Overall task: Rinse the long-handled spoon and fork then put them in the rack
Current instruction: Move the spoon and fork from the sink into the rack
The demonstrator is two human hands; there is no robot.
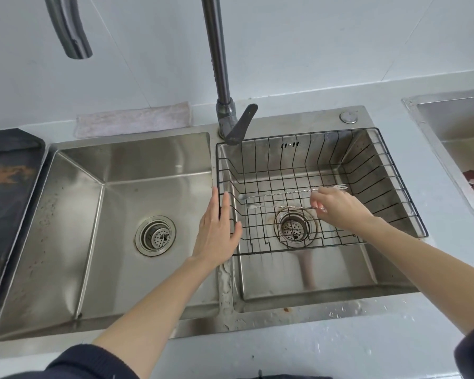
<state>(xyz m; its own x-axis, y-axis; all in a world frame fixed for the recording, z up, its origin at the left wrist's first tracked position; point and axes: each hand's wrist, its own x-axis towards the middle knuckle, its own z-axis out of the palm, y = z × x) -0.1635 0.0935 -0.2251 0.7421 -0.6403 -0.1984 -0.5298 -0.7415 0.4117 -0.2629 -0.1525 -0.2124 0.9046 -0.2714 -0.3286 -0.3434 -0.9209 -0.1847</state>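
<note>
Pale grey bench (pixel 340 348) surrounds the double steel sink (pixel 159 310) we lean over, its right basin holding a black wire rack (pixel 372 170). Our right hand (pixel 337 206) pinches the twisted handle of the long spoon (pixel 279 207) low over the rack floor, while the fork (pixel 285 193) lies just behind it across the wires. Our left hand (pixel 218 231) hovers flat, fingers straight, at the rack's left edge

Left hand (pixel 216 231) and right hand (pixel 340 207) bare — forearms uncovered; dark navy knit sleeves (pixel 93 362) pushed up toward elbows.
</note>
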